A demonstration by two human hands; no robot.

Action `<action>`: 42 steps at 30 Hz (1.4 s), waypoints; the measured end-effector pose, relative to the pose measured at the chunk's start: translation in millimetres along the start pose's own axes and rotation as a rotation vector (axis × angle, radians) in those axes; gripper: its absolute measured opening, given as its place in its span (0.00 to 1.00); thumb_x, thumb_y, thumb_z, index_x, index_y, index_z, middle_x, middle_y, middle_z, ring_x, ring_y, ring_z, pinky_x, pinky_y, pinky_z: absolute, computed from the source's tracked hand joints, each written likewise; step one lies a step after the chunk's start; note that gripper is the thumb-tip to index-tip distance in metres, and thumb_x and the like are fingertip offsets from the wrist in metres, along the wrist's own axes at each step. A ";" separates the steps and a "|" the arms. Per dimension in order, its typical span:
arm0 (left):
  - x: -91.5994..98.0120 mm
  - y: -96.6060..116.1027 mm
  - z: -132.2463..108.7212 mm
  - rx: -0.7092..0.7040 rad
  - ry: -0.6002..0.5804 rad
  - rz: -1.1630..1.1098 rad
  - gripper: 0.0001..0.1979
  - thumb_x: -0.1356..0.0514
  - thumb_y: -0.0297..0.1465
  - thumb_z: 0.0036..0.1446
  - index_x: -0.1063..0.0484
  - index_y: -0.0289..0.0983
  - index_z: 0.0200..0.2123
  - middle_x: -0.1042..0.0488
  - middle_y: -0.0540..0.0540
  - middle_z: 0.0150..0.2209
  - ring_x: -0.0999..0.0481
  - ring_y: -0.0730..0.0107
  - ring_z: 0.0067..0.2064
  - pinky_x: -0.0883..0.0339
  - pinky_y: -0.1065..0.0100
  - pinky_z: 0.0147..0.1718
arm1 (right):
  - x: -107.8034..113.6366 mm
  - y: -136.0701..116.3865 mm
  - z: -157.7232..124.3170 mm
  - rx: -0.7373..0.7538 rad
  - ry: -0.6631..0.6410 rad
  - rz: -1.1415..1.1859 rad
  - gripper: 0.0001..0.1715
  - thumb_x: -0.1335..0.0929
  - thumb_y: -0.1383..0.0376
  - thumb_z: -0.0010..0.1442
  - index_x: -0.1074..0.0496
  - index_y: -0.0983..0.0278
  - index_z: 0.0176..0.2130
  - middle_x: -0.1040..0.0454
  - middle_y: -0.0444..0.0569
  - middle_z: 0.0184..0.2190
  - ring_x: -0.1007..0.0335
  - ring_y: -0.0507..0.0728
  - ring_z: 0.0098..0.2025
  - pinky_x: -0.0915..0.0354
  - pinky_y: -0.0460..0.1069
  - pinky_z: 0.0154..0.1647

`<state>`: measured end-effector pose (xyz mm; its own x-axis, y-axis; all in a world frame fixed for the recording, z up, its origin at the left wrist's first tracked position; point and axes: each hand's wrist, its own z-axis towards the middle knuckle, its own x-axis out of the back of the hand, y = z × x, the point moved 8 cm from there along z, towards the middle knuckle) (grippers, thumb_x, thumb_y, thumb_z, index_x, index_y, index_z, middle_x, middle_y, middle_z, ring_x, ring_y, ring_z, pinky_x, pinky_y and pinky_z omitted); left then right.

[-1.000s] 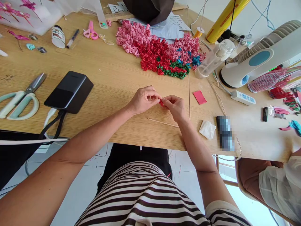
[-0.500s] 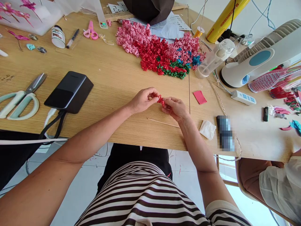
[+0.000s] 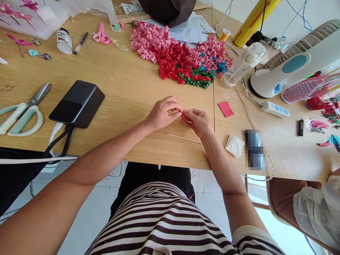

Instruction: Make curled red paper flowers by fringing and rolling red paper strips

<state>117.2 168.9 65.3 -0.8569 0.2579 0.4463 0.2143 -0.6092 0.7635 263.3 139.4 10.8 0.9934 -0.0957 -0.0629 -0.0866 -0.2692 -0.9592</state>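
Above the wooden table, the fingertips of my two hands meet around a small red looped piece (image 3: 183, 116), mostly covered by fingers; it resembles the little red flowers in the pile behind. My left hand (image 3: 164, 112) pinches at its left side with thumb and forefinger. On the other side my right hand (image 3: 197, 121) grips it, fingers curled. A thin wooden stick (image 3: 183, 137) lies on the table just below my hands. Farther back is a heap of small flowers (image 3: 177, 58) in pink, red, green and blue. Right of my hands lies a red square (image 3: 225, 109).
At left are big scissors (image 3: 29, 108) and a black box-shaped device (image 3: 77, 103) with cables. A clear bottle (image 3: 243, 65), a white fan (image 3: 281, 71) and a power strip (image 3: 275, 109) stand at right. Near the front edge lie a folded tissue (image 3: 234, 145) and a phone-like item (image 3: 255, 149). Someone sits at far right.
My left fingertips have come closer to the right ones, and the red piece shows less between them. The objects on the table stay where they were.
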 end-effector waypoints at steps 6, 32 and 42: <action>2.2 -9.7 0.9 0.125 0.008 -0.127 0.07 0.36 0.34 0.56 0.22 0.36 0.33 0.23 0.46 0.34 0.27 0.70 0.35 0.35 0.70 0.32 | 2.1 -7.2 -1.0 0.087 0.023 -0.111 0.25 0.21 0.45 0.47 0.26 0.62 0.28 0.25 0.43 0.25 0.31 0.50 0.28 0.30 0.48 0.32; -2.7 -30.6 1.3 0.302 -0.032 -0.225 0.10 0.29 0.38 0.50 0.17 0.35 0.29 0.18 0.45 0.33 0.23 0.69 0.33 0.33 0.69 0.34 | -16.8 -37.0 -19.9 0.591 0.115 -0.714 0.13 0.33 0.60 0.67 0.27 0.60 0.31 0.22 0.48 0.33 0.29 0.55 0.36 0.34 0.52 0.42; -7.6 -34.5 -1.7 0.399 -0.148 -0.425 0.11 0.30 0.37 0.51 0.19 0.34 0.32 0.18 0.45 0.32 0.21 0.68 0.35 0.30 0.66 0.41 | -16.4 -37.1 -18.4 0.528 0.036 -0.624 0.08 0.32 0.62 0.65 0.25 0.61 0.34 0.22 0.47 0.35 0.28 0.55 0.39 0.31 0.52 0.44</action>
<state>115.6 186.8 34.7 -0.8380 0.5362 0.1017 0.0510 -0.1087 0.9928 248.9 133.3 52.5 0.8433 -0.1104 0.5259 0.5371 0.2033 -0.8186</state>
